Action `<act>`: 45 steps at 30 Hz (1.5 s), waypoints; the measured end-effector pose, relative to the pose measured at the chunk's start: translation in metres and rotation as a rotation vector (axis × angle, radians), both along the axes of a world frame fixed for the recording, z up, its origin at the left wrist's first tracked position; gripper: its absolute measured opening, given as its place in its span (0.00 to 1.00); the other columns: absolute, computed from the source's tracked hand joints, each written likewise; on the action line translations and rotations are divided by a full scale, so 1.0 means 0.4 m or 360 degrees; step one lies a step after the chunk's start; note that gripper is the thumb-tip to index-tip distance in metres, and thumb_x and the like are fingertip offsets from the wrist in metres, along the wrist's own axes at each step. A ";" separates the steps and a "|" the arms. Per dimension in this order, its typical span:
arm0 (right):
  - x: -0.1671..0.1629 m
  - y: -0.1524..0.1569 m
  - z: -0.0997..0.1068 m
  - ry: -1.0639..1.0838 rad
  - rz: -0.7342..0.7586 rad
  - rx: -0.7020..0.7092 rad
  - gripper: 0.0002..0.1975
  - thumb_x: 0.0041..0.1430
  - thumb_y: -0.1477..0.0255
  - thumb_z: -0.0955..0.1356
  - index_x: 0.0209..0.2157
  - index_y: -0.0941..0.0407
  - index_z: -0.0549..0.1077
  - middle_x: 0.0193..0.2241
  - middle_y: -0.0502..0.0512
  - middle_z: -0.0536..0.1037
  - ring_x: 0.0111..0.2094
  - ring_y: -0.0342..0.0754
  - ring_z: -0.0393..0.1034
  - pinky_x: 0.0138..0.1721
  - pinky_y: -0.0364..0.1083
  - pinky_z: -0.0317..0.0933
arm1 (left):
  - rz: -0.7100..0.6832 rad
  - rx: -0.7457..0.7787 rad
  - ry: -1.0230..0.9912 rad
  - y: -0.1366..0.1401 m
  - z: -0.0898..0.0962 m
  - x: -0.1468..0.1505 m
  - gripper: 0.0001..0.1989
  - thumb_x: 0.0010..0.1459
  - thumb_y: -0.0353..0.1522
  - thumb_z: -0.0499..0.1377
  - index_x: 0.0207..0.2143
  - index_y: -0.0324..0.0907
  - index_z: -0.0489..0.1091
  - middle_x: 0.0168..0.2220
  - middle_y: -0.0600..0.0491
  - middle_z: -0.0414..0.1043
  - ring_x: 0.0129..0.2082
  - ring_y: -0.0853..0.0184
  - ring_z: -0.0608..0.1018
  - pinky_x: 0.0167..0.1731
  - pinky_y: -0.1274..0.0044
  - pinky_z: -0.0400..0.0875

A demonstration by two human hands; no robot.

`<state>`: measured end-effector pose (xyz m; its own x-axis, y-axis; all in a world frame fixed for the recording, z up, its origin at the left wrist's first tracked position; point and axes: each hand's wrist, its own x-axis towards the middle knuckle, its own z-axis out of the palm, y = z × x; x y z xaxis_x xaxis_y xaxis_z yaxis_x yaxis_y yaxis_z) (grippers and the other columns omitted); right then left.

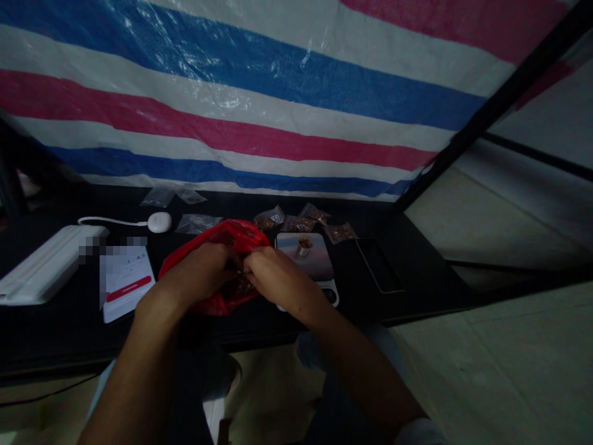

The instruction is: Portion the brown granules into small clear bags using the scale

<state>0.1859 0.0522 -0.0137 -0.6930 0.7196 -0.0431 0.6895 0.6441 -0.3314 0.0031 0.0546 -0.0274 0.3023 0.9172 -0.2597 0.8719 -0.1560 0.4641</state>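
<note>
A red plastic bag (217, 303) lies open on the black table, with brown dried bits (241, 284) visible inside. My left hand (206, 266) reaches over its left side, fingers curled down into the opening. From the right, my right hand (271, 272) dips in too, its fingers bent and pressed together near the bits. Whatever the fingertips of either hand hold is hidden. Just right of the bag, a small digital scale (315, 262) carries a little metal cup (304, 247) filled with brownish bits.
Several small clear bags of brown bits (340, 232) lie behind the scale. Flat clear bags (197, 224) rest at the back left. A phone (127, 284), a white case (41, 266) and a white round device (159, 222) sit left; a dark rectangular tray (380, 266) sits right.
</note>
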 end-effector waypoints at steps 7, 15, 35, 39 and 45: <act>0.031 0.033 0.026 0.0279 -0.0007 -0.0008 0.08 0.64 0.81 0.68 0.36 0.59 0.81 0.36 0.56 0.84 0.39 0.46 0.77 0.40 0.44 0.63 | -0.0116 0.0028 -0.0015 0.010 0.002 -0.015 0.15 0.61 0.28 0.56 0.42 0.46 0.82 0.43 0.50 0.85 0.40 0.61 0.84 0.42 0.73 0.72; 0.200 0.099 0.076 0.0830 -0.0410 -0.0013 0.06 0.60 0.81 0.72 0.35 0.58 0.81 0.34 0.55 0.85 0.37 0.48 0.80 0.41 0.46 0.70 | -0.0049 0.0068 -0.0182 0.009 -0.012 -0.027 0.14 0.60 0.33 0.58 0.42 0.46 0.82 0.46 0.51 0.85 0.45 0.55 0.84 0.48 0.70 0.75; 0.251 0.111 0.065 0.0647 -0.0467 -0.0048 0.06 0.61 0.79 0.72 0.33 0.57 0.83 0.34 0.55 0.86 0.36 0.49 0.81 0.39 0.46 0.70 | -0.0091 0.0092 -0.0402 0.013 -0.030 -0.026 0.15 0.59 0.31 0.57 0.41 0.51 0.84 0.44 0.52 0.86 0.42 0.56 0.85 0.46 0.68 0.77; 0.256 0.108 0.071 0.0637 -0.0521 -0.0091 0.08 0.59 0.83 0.72 0.37 0.57 0.82 0.36 0.56 0.86 0.38 0.49 0.81 0.40 0.45 0.71 | -0.0091 0.0128 -0.0349 0.016 -0.036 -0.026 0.15 0.59 0.30 0.57 0.41 0.50 0.84 0.44 0.52 0.85 0.42 0.57 0.85 0.47 0.67 0.77; 0.279 0.114 0.068 0.0741 -0.0541 -0.0057 0.08 0.61 0.81 0.71 0.39 0.57 0.82 0.38 0.56 0.86 0.39 0.49 0.81 0.40 0.45 0.71 | -0.0116 0.0142 -0.0398 0.017 -0.031 -0.022 0.15 0.59 0.29 0.58 0.41 0.50 0.83 0.43 0.53 0.85 0.41 0.59 0.85 0.47 0.69 0.77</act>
<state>0.2976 0.0979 0.0133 -0.3748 0.9090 0.1825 0.6321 0.3946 -0.6669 -0.0057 0.0612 -0.0400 0.4128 0.9066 -0.0875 0.7168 -0.2641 0.6454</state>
